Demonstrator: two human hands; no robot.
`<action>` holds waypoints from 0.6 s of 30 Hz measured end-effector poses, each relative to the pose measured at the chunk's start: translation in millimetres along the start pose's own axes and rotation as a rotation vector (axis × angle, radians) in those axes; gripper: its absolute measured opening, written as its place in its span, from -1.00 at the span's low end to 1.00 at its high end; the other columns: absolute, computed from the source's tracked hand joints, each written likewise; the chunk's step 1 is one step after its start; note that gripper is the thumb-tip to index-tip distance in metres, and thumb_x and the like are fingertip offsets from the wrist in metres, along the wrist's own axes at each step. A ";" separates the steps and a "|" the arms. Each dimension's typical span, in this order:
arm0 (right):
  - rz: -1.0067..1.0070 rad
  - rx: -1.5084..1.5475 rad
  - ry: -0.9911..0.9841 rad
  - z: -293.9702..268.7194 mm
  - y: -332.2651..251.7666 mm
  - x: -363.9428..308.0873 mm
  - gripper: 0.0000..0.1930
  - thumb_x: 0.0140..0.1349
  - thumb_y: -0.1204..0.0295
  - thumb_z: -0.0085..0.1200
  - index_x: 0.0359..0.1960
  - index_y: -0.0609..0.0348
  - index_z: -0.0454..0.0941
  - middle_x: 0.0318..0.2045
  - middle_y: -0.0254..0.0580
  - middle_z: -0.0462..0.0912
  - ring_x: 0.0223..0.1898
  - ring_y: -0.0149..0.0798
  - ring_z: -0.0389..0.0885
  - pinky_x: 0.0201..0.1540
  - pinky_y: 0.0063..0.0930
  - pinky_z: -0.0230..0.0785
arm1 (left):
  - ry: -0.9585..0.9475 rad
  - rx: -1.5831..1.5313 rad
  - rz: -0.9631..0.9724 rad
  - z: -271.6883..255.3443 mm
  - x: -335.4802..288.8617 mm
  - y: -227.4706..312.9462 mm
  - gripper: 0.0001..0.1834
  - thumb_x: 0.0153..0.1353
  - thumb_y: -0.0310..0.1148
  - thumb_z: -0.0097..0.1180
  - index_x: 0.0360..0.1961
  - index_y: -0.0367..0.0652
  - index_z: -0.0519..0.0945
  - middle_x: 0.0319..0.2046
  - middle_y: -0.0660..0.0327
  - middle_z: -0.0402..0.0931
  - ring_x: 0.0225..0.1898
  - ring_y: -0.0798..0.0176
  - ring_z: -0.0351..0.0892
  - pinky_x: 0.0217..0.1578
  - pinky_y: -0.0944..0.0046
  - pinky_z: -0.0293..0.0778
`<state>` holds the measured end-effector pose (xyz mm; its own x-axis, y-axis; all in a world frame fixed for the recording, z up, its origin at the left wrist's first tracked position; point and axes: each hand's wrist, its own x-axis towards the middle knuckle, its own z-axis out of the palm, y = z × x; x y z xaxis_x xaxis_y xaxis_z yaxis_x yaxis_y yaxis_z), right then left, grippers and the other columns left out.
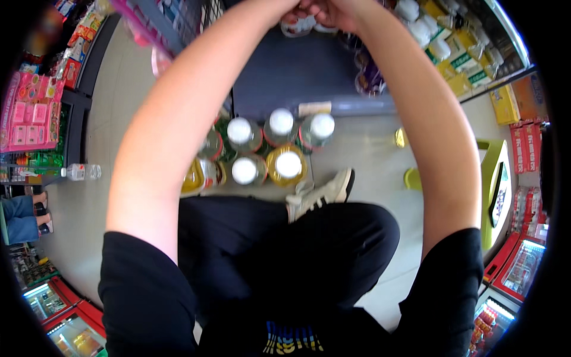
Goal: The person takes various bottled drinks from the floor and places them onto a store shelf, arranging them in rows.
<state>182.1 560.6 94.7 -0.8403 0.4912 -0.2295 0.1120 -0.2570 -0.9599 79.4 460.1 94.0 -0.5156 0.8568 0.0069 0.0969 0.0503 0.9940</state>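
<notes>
Both my arms reach forward over a dark lower shelf (pixel 291 77), and the hands meet at the top edge of the view, partly cut off. My left hand (pixel 291 12) has its fingers curled in beside the right. Curled fingers also show on my right hand (pixel 338 14); what either hand holds, if anything, is hidden. Just beneath them a pale, clear-wrapped item (pixel 299 26) sits at the back of the shelf. Between my legs and the shelf, several large bottles (pixel 282 125) with white caps stand on the floor, one of them a yellow bottle (pixel 288 165).
Purple-wrapped packs (pixel 371 80) line the shelf's right side, beside yellow-and-white goods (pixel 461 53). A purple-trimmed cart (pixel 178 30) stands at the far left. My shoe (pixel 324 195) is near the bottles. A lime-green bin (pixel 493 196) is at right; a clear bottle (pixel 81 172) lies left.
</notes>
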 end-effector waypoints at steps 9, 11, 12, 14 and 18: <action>-0.213 -0.370 0.172 52.2 6.9 -74.9 -0.84 0.30 0.42 -0.06 -0.20 -0.01 0.59 -0.63 -0.32 0.53 -0.77 -0.50 0.21 -0.75 -0.48 -0.13 | -0.029 -0.030 0.248 1.3 -64.1 5.0 -0.64 0.28 -0.23 0.00 -0.47 -0.30 0.65 -0.57 0.16 0.59 -0.59 0.31 0.54 -0.55 0.32 0.39; -0.210 -0.322 0.180 62.4 -0.1 -102.1 -0.76 0.23 0.52 -0.02 -0.09 0.04 0.57 -0.61 -0.32 0.53 -0.77 -0.52 0.20 -0.75 -0.52 -0.13 | 0.025 -0.029 0.253 -1.4 -86.6 13.5 -0.65 0.25 -0.26 0.06 -0.49 -0.35 0.67 -0.54 0.14 0.63 -0.52 0.30 0.59 -0.47 0.31 0.43; -0.222 -0.304 0.131 68.7 -3.8 -116.3 -0.76 0.24 0.51 -0.02 -0.07 0.04 0.57 -0.60 -0.32 0.53 -0.77 -0.53 0.19 -0.75 -0.54 -0.14 | 0.001 -0.070 0.269 -2.0 -99.9 19.5 -0.65 0.25 -0.25 0.08 -0.48 -0.35 0.67 -0.53 0.15 0.63 -0.51 0.30 0.59 -0.45 0.31 0.44; -0.252 -0.269 0.035 83.5 -13.9 -144.5 -0.75 0.25 0.51 -0.02 -0.05 0.06 0.56 -0.60 -0.33 0.52 -0.77 -0.55 0.18 -0.75 -0.57 -0.15 | -0.047 -0.152 0.308 -3.5 -127.3 36.1 -0.66 0.24 -0.23 0.13 -0.48 -0.35 0.66 -0.52 0.15 0.64 -0.49 0.30 0.60 -0.40 0.31 0.47; -0.339 -0.392 0.155 115.0 -32.0 -208.2 -0.77 0.24 0.50 0.05 -0.08 0.22 0.55 -0.64 -0.40 0.46 -0.78 -0.59 0.13 -0.75 -0.57 -0.18 | -0.025 -0.182 0.338 -6.5 -181.8 72.9 -0.65 0.24 -0.22 0.17 -0.49 -0.34 0.65 -0.53 0.22 0.60 -0.47 0.32 0.57 -0.35 0.34 0.48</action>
<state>292.5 370.8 191.8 -0.7790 0.6171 0.1111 0.0628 0.2530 -0.9654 174.6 304.7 165.9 -0.4594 0.8216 0.3376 0.1042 -0.3276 0.9390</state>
